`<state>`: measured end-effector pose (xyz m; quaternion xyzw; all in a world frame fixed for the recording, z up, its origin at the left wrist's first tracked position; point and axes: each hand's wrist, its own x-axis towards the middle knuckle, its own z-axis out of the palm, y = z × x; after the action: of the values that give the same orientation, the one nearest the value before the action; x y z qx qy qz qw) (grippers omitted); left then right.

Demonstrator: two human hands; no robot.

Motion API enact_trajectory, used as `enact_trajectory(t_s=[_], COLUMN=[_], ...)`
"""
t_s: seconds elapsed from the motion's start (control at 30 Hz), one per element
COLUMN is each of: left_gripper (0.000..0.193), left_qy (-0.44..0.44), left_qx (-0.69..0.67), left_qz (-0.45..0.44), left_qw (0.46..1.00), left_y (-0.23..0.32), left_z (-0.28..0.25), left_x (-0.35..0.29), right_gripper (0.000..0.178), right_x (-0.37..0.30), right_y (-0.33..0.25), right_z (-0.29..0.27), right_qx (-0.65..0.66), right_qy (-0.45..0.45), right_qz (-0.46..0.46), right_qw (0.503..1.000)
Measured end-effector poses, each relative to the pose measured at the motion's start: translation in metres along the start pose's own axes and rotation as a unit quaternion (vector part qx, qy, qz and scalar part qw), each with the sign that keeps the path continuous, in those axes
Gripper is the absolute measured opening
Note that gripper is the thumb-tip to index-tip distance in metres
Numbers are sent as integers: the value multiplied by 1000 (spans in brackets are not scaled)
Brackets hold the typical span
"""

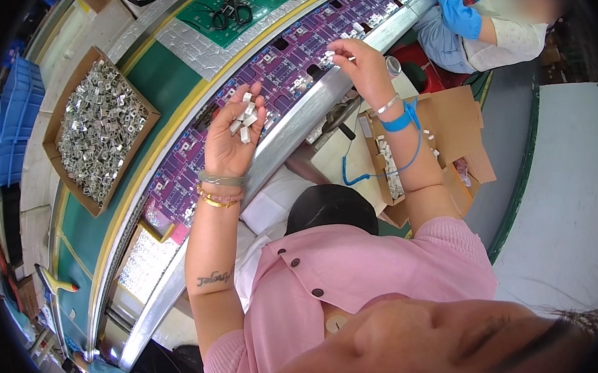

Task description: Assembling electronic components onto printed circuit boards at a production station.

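Observation:
My left hand (230, 139) is cupped palm up, fingers curled around several small white block-shaped components (245, 136). It hangs over the near edge of a row of purple circuit boards (273, 67). Farther right along the row, the thumb and fingers of my right hand (367, 71) pinch a small white component (330, 55) just above the boards; whether it touches them I cannot tell. A blue wrist strap (400, 118) with a coiled cord circles my right wrist. Shiny and white parts sit on several of the boards.
A cardboard box (51, 138) full of small metal parts stands at left. Scissors (231, 12) lie on a green board (269, 1) beyond the rail. A metal rail (294, 121) runs before me. An open carton (457, 116) holds white components at right. A co-worker in blue sleeves (454, 2) sits at far right.

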<state>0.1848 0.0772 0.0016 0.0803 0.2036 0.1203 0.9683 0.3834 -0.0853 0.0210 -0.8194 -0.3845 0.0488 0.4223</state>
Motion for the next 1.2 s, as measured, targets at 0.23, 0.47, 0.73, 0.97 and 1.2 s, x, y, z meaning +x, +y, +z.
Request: enact_trajectory(t_s=[0.23, 0.47, 0.73, 0.97, 1.2], left_gripper=[34, 35, 27, 29, 29], left_qy=[46, 66, 24, 28, 27], left_qx=[18, 41, 32, 71, 84], left_qz=[27, 34, -5, 9, 5], left_qw=[998, 996, 999, 997, 996], left_y=[-2, -4, 0, -5, -8], left_z=[-3, 3, -4, -1, -2], left_x=[-1, -3, -1, -1, -3], right_gripper=[13, 12, 11, 12, 14], right_x=[0, 1, 1, 5, 6], right_y=[4, 7, 7, 10, 6], right_z=[9, 11, 13, 22, 23], right_qx=[-56, -110, -124, -162, -182], right_qy=[-6, -3, 4, 22, 5], right_qz=[-53, -98, -103, -143, -144], right_qw=[997, 989, 987, 976, 973])
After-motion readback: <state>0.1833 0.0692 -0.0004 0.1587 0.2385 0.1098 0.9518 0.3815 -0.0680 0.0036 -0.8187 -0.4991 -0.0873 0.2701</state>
